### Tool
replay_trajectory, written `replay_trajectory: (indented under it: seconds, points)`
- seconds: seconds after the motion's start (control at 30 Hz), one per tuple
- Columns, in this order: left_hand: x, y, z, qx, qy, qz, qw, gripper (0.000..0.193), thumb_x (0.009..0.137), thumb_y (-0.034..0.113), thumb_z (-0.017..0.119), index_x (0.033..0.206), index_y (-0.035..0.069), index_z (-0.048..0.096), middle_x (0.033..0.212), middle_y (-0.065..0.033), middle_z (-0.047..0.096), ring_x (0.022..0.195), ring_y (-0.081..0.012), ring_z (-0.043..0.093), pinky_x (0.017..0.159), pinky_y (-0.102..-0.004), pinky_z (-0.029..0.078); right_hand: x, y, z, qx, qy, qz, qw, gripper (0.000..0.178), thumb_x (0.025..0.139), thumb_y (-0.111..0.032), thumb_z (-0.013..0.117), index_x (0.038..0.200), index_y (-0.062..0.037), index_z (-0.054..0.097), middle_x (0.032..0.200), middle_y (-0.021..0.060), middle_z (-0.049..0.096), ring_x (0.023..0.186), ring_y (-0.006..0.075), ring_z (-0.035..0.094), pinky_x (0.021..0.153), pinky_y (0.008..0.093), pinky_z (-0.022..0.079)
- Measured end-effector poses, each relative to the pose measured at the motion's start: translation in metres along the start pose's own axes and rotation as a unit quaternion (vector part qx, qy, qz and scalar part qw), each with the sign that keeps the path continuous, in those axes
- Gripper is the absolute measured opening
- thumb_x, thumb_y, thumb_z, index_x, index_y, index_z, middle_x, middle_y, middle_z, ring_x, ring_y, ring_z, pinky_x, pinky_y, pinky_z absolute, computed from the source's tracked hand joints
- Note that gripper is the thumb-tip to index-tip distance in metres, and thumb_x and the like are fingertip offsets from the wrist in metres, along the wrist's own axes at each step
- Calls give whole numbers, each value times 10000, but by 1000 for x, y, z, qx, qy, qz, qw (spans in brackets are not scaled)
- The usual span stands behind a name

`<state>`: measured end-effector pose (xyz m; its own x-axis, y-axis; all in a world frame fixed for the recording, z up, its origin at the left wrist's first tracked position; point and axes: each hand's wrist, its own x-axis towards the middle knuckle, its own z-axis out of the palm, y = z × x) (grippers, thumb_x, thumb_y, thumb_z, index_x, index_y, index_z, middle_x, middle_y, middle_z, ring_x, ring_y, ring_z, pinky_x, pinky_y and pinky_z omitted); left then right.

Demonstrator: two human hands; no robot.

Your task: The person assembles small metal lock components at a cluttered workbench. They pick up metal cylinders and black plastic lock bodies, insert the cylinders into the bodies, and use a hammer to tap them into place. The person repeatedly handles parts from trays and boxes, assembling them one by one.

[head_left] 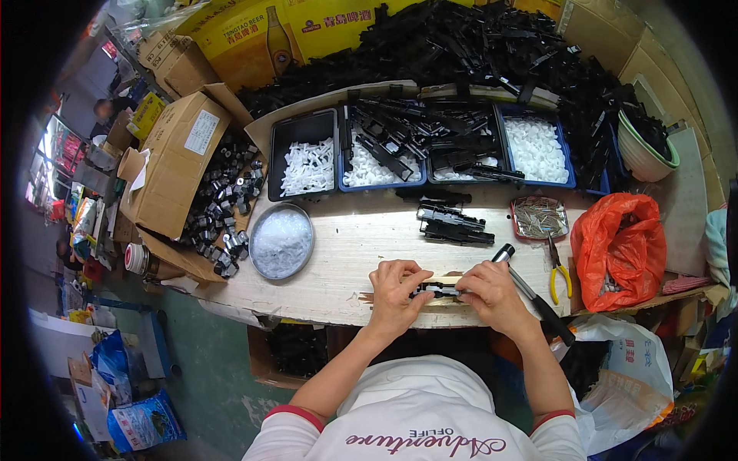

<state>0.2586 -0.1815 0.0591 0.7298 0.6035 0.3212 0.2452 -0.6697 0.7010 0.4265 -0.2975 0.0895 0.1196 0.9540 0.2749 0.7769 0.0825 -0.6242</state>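
Observation:
At the front of the worktable, a slim black plastic part (439,290) with pale pieces along its middle lies between my two hands. My left hand (396,296) pinches its left end, thumb and forefinger closed on it. The fingers of my right hand (492,293) are closed on the other end; the fingertips hide that end. A hammer (526,286) with a metal head and black grip lies just beyond and beside my right hand. Farther back, a small stack of similar black parts (453,223) rests on the table.
Bins of white plastic pieces (307,167) line the table's back, below a heap of black parts (477,46). A round dish (281,275) and a carton (173,165) stand left. To the right are a pin tray (540,218), yellow-handled pliers (560,283) and a red bag (621,246).

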Motion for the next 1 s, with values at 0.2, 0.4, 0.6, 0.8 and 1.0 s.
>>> replay_trajectory:
  seconds: [0.2,0.4,0.6,0.8,1.0]
  points:
    - [0,1,1,4,8,-5,1000,327,634,152,751,940,89,654,939,-21,545,919,-189,434,796,-336,276,0,4,2,-1,-13,12,1000,171,661,-41,675,819,-68,616,813,38,569,827,209,524,754,338,352]
    - [-7,-7,6,25,38,74,996,162,629,107,735,770,131,659,866,7,554,879,-194,445,758,-347,259,-3,6,4,-12,-1,-14,1000,168,673,-20,640,831,-70,610,817,23,556,811,195,511,742,338,343]
    - [-5,-5,4,39,25,82,996,160,619,75,725,731,162,652,853,22,553,867,-198,447,756,-355,259,-8,9,5,-135,5,-89,987,296,608,15,615,883,-93,617,886,24,570,813,213,508,757,346,349]
    - [-5,-8,5,36,26,84,995,168,617,79,727,746,154,651,857,19,555,864,-197,454,761,-354,262,-5,13,2,-37,-83,-102,991,295,612,0,617,896,-77,604,921,38,561,864,224,501,747,355,362]
    - [-6,-8,6,27,31,81,996,162,624,74,723,747,147,646,862,13,558,866,-198,456,776,-357,267,55,34,12,-162,69,1,984,252,676,-79,672,919,-66,605,930,65,548,892,241,486,780,366,343]
